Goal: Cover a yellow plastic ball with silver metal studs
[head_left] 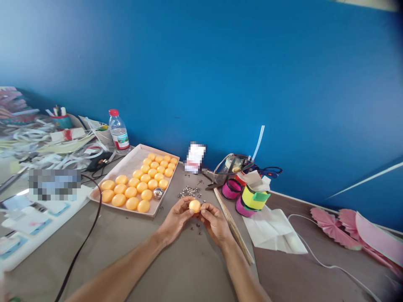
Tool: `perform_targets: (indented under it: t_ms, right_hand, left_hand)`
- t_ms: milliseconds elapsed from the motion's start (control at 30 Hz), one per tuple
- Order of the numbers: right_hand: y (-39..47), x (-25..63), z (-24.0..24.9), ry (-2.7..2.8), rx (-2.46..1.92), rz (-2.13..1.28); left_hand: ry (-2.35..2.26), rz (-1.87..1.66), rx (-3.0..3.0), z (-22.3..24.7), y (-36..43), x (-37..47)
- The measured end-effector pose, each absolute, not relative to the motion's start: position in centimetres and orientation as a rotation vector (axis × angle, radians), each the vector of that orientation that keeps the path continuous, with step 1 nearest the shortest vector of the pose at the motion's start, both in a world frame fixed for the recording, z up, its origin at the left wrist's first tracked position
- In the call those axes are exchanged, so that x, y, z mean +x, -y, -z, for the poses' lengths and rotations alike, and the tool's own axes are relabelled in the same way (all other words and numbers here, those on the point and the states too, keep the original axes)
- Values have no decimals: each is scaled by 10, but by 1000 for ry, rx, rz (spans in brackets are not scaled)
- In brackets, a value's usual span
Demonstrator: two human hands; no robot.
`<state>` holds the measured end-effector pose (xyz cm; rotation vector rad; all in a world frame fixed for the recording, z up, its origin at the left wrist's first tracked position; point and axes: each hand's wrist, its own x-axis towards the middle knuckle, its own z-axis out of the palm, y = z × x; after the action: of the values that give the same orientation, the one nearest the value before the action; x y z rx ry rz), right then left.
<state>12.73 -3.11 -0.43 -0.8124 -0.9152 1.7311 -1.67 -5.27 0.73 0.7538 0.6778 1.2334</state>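
An orange ball point(194, 206) is held between the fingers of my left hand point(179, 216), above the grey table. My right hand point(215, 220) is at the ball's right side, its thumb and fingers pinched together; what they hold, if anything, is too small to tell. Just beyond my hands lies a pile of small shiny metal pieces point(189, 191), and a few small brown pieces point(197, 225) lie beneath them. To the left, a shallow white tray point(130, 161) carries several orange balls and one silvery, studded ball point(158, 193).
A red-capped bottle point(119, 136) stands behind the tray. Right of my hands are a wooden strip point(234, 226), pink and yellow rolls point(254, 198), white paper point(273, 230) and pink pleated pieces point(335, 226). A dark cable point(94, 226) crosses the left side, near cluttered white strips.
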Motion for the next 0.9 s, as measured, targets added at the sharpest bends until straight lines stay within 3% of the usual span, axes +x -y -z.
perform_targets:
  t_ms: [900]
  right_hand:
    - [35,124,8,953,-882,-1699]
  left_hand:
    - [-920,-1288,1049,4,58,-14]
